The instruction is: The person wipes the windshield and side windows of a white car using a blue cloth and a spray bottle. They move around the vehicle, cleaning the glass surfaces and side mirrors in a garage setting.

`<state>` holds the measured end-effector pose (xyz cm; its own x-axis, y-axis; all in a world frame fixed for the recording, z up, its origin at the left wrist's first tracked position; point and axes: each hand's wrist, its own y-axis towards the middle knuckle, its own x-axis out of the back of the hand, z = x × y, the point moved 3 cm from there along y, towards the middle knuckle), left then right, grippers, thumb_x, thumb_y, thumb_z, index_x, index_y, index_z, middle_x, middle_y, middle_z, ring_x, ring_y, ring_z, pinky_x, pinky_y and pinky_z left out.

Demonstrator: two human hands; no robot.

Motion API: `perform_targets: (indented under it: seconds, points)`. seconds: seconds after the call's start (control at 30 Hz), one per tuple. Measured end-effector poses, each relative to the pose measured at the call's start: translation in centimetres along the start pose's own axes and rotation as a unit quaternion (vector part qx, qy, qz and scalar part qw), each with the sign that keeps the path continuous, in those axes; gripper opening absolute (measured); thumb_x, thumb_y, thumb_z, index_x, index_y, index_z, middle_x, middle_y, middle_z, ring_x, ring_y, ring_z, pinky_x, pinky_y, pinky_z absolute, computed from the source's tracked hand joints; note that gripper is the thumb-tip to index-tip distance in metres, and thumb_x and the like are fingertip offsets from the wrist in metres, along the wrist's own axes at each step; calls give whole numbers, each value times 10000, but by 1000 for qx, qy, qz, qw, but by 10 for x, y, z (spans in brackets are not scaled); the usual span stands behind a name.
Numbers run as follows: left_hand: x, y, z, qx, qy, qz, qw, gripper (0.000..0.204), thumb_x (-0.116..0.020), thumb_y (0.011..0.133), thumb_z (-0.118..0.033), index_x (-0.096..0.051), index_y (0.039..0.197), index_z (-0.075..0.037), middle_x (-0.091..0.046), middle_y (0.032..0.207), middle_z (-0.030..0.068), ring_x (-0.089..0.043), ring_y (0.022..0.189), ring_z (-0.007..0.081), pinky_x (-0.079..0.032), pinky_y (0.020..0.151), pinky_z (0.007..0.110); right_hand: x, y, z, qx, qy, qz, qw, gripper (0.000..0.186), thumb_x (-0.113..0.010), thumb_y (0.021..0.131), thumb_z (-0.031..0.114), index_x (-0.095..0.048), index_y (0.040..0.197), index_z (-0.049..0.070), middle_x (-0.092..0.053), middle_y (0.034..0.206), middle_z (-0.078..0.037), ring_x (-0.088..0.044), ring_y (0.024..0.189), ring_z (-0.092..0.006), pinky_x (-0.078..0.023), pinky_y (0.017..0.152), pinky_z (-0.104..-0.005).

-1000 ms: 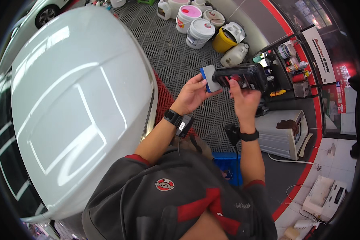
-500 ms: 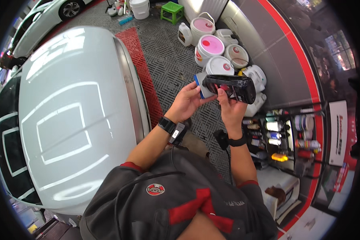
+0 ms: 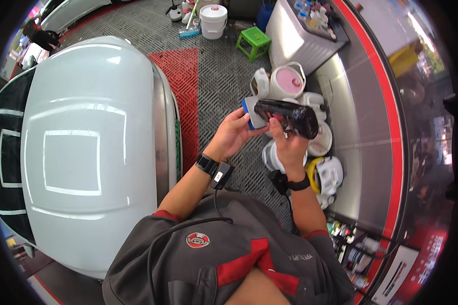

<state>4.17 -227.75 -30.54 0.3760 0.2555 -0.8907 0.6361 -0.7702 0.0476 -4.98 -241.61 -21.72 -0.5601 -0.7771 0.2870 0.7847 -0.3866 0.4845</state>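
Note:
My left hand (image 3: pixel 230 134) grips the edge of a grey pad with a blue rim (image 3: pixel 257 116), perhaps a sponge applicator. In my right hand (image 3: pixel 290 150) is a dark glossy bottle (image 3: pixel 296 120), tipped nearly level with its mouth end against the pad. My thumb lies along the bottle's near side. The bottle hides where its mouth meets the pad, so I cannot tell whether liquid is coming out. Both hands are held out in front of me, to the right of a pale car (image 3: pixel 91 162).
White buckets and jugs stand ahead and to the right, one bucket (image 3: pixel 287 80) with a pink lid. Farther off are a green stool (image 3: pixel 253 42) and a white bucket (image 3: pixel 213 25). A shelf of bottles (image 3: pixel 359 256) is low at right. Grey floor grating (image 3: pixel 216 86) has a red strip.
My view has swung right, so the car, buckets and shelf sit differently in the picture. Both hands keep their hold, and the bottle's base has dipped slightly.

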Motion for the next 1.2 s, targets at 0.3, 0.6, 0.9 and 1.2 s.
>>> perform_targets:
  seconds: [0.3, 0.6, 0.9, 1.2]
  points:
    - [67, 207, -163, -58, -28, -25, 998, 418, -466, 1141, -181, -445, 1496, 38, -584, 1459, 223, -596, 1365, 340, -545, 1128, 516, -77, 276, -66, -64, 170, -10, 983, 208, -836, 935, 95, -727, 1084, 1, -750, 1016, -39, -686, 869, -110, -556, 784, -276]
    - [161, 338, -350, -146, -5, -62, 987, 521, -544, 1114, -194, -380, 1580, -25, -555, 1523, 133, -572, 1388, 278, -492, 1179, 540, -280, 479, -162, -81, 229, 85, 966, 176, -804, 944, 44, -708, 1082, -8, -735, 1027, -57, -675, 915, -123, -563, 780, -280]
    - [270, 454, -579, -190, 32, -125, 973, 529, -527, 1124, -213, -369, 1586, -12, -537, 1541, 152, -565, 1405, 319, -496, 1176, 545, -498, 708, -206, -114, 246, 170, 947, 226, -754, 1017, 221, -681, 1088, 19, -711, 887, -20, -558, 598, -57, -433, 518, -229]
    - [372, 504, -803, -330, -7, -147, 932, 477, -509, 1124, -163, -399, 1563, -13, -570, 1500, 157, -577, 1390, 314, -510, 1151, 545, -751, 877, -203, -142, 331, 278, 891, 257, -756, 1023, 277, -684, 1037, 31, -659, 802, 3, -555, 587, -71, -424, 516, -241]
